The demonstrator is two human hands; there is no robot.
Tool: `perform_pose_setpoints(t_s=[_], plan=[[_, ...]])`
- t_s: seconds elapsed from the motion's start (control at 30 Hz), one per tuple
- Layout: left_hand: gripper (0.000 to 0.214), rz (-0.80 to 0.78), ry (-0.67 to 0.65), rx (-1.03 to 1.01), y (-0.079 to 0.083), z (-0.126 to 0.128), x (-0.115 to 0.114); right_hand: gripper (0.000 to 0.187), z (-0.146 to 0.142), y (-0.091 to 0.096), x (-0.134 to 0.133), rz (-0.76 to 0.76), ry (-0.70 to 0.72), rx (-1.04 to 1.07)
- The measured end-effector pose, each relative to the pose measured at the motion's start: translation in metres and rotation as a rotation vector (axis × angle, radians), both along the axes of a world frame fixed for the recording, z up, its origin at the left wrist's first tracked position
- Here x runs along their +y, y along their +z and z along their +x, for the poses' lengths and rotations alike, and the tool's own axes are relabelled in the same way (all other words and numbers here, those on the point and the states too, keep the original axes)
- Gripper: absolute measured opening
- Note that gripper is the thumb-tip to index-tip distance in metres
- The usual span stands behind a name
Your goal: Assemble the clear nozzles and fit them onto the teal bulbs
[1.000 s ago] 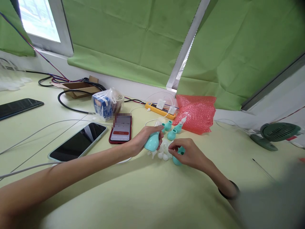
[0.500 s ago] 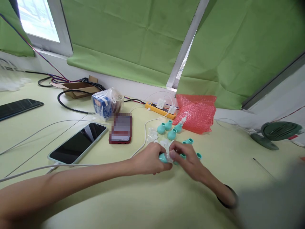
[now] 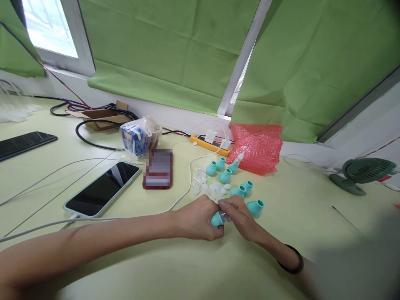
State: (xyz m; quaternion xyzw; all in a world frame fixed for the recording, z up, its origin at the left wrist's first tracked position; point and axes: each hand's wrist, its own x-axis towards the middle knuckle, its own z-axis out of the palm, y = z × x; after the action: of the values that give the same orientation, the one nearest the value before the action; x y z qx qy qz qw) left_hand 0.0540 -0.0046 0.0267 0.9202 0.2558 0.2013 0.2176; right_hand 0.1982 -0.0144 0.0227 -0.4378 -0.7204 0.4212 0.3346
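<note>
My left hand (image 3: 196, 218) is closed around a teal rubber bulb (image 3: 216, 218) just above the pale yellow-green table (image 3: 175, 266). My right hand (image 3: 239, 216) pinches a small clear tip (image 3: 225, 215) against the bulb's mouth. Both hands meet near the table's middle. Beyond them lie several more teal bulbs (image 3: 239, 191) and a scatter of small white tips (image 3: 203, 183).
A phone with a dark screen (image 3: 101, 189) and a red-cased phone (image 3: 158, 168) lie to the left, with white cables (image 3: 62, 166) across the table. A bagged blue carton (image 3: 137, 135), a yellow power strip (image 3: 208, 143), red bubble wrap (image 3: 258, 148) and a green fan (image 3: 359, 175) stand behind.
My left hand carried the teal bulb from near the pile towards me. My right hand left the pile and joined it, now pinching a clear tip at the bulb's mouth.
</note>
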Motion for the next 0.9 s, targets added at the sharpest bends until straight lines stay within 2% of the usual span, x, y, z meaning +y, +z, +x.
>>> perform_pose_setpoints(t_s=[0.13,0.23,0.33,0.43,0.53,0.63,0.77,0.83,0.9], plan=[[0.007,0.224,-0.065,0.154,0.0,-0.003,0.001,0.035,0.006,0.001,0.016,-0.176,-0.095,0.121],[0.009,0.252,0.03,0.119,0.01,-0.007,0.002,0.035,0.01,0.004,0.018,-0.149,-0.158,0.125],[0.007,0.212,0.152,0.002,0.02,-0.013,0.014,0.038,0.01,0.013,0.007,0.056,-0.153,-0.02],[0.015,0.159,0.292,-0.079,0.022,-0.019,0.033,0.039,0.007,0.02,-0.003,0.304,-0.105,-0.311],[0.019,0.088,0.347,-0.115,0.012,-0.019,0.046,0.037,0.002,0.013,-0.004,0.475,-0.126,-0.605],[0.018,0.048,0.344,-0.142,-0.006,-0.015,0.047,0.028,-0.001,-0.003,0.0,0.623,-0.109,-0.854],[0.025,-0.008,0.326,-0.146,-0.018,-0.011,0.046,0.022,-0.002,-0.018,0.004,0.675,-0.018,-0.971],[0.031,-0.04,0.311,-0.152,-0.013,-0.013,0.049,0.023,-0.002,-0.02,0.005,0.703,-0.016,-0.968],[0.028,-0.059,0.276,-0.134,-0.001,-0.019,0.053,0.025,-0.001,-0.021,0.005,0.748,-0.041,-0.943]])
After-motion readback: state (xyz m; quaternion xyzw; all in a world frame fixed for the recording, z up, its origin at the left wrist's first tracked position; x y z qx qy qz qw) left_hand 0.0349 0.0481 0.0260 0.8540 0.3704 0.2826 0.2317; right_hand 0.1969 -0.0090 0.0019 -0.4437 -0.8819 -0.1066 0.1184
